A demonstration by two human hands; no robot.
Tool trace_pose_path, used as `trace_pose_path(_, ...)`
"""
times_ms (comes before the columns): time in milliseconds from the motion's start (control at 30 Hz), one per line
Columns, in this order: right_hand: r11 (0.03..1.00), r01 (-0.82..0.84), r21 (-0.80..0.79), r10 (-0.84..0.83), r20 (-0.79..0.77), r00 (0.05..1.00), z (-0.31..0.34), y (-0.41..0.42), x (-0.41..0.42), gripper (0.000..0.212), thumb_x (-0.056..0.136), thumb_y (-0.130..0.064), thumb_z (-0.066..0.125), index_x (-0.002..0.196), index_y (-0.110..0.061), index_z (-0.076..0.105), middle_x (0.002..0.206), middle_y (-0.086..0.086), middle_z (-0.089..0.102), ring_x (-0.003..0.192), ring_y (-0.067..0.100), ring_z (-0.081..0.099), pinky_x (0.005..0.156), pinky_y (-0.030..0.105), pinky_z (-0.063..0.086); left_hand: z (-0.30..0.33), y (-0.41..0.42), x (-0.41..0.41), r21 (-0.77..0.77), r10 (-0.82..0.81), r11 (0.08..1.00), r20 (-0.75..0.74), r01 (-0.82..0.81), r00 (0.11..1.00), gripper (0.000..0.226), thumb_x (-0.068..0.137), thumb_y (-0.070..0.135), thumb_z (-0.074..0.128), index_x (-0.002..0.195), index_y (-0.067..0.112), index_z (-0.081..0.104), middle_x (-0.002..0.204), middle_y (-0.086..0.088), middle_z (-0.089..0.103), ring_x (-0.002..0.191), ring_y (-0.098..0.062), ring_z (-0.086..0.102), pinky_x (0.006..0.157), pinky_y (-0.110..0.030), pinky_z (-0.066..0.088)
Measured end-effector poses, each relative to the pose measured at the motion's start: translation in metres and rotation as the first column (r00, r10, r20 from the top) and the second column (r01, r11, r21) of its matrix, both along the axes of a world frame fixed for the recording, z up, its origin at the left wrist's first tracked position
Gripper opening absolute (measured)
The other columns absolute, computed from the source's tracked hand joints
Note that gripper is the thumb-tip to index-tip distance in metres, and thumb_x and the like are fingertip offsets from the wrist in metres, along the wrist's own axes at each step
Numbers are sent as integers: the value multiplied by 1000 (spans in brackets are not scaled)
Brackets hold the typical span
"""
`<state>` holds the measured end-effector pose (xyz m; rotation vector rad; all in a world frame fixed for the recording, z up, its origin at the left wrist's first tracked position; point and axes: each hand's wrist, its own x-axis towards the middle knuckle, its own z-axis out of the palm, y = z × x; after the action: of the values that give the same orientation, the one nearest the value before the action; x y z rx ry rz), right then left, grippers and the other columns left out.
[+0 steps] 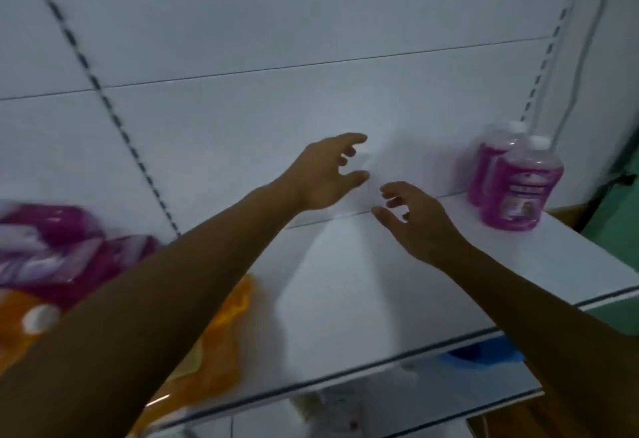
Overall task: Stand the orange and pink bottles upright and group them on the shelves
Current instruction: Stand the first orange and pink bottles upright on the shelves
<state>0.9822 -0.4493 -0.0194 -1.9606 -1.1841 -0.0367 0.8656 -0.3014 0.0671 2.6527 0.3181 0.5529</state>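
1. Up over the white shelf (397, 285), both hands reach forward toward the back panel (276, 119), and neither has hold of anything.
2. Left hand (325, 174): raised above the shelf's back edge, fingers spread and gently curved, thumb apart from them, empty.
3. Right hand (415, 223): lower and just right of the left, hovering over the shelf, fingers loosely curved and parted, empty.
4. Two pink bottles (515, 181) stand upright with white caps at the far right of the shelf, one just behind the other and touching or nearly so, well apart from both hands.
5. More pink bottles (52, 247) lie on their sides at the left, blurred, so I cannot count them.
6. Orange bottles (221, 340) lie below those at the lower left, partly hidden by the left forearm; one white cap (39, 318) shows.
7. A blue thing (484, 354) peeks out under the shelf's front edge, too hidden to identify.
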Motion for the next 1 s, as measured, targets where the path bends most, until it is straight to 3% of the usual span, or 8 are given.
trace_pose_path(133, 972, -226, -68, 220, -94, 971, 15, 65, -81, 48, 87, -49, 58, 127, -22, 52, 118, -9, 59, 98, 4, 58, 84, 22, 47, 13, 49, -115, -5, 152, 988, 26, -152, 988, 55, 90, 35, 64, 140, 22, 44, 126, -2, 59, 104, -14, 59, 86, -18, 42)
trace_pose_path(300, 879, -414, -236, 409, -73, 910, 22, 124, -173, 55, 90, -48, 57, 136, -21, 45, 134, -1, 55, 110, 12, 55, 85, 25, 47, 5, 87, -241, -31, 311, 950, -37, -312, 950, 61, 89, 44, 62, 142, 23, 42, 128, -2, 59, 107, -13, 58, 87, -25, 46)
trace_pose_path(500, 775, -480, -412, 498, -71, 864, 25, 141, -219, 69, 86, -52, 60, 145, -25, 35, 147, 0, 42, 128, 19, 45, 90, 26, 40, -16, 86, -304, -55, 204, 967, -408, -247, 890, 95, 73, 69, 57, 151, 29, 21, 146, 1, 44, 125, -20, 49, 96, -33, 44)
trace_pose_path(600, 749, -479, -459, 493, -98, 865, 27, 139, -223, 78, 79, -57, 64, 144, -29, 34, 148, -1, 41, 124, 19, 48, 90, 29, 46, -34, 81, -307, -121, 116, 971, -515, -205, 849, 104, 71, 63, 68, 153, 28, 14, 149, 1, 40, 130, -21, 46, 99, -33, 41)
trace_pose_path(800, 670, -395, -628, 546, 58, 836, 23, 127, -218, 97, 68, -57, 77, 147, -28, 28, 148, -2, 37, 130, 18, 37, 102, 34, 37, -54, 78, -305, -74, 125, 982, -418, -171, 900, 86, 79, 41, 75, 149, 20, 29, 140, -2, 46, 122, -19, 49, 88, -22, 42)
trace_pose_path(1000, 783, -356, -509, 480, 132, 867, 29, 117, -228, 89, 71, -52, 77, 144, -25, 33, 133, -1, 48, 112, 14, 47, 88, 27, 44, -40, 88, -316, -106, 143, 979, -235, -172, 961, 83, 77, 41, 76, 146, 24, 34, 142, -1, 46, 120, -16, 48, 93, -28, 46)
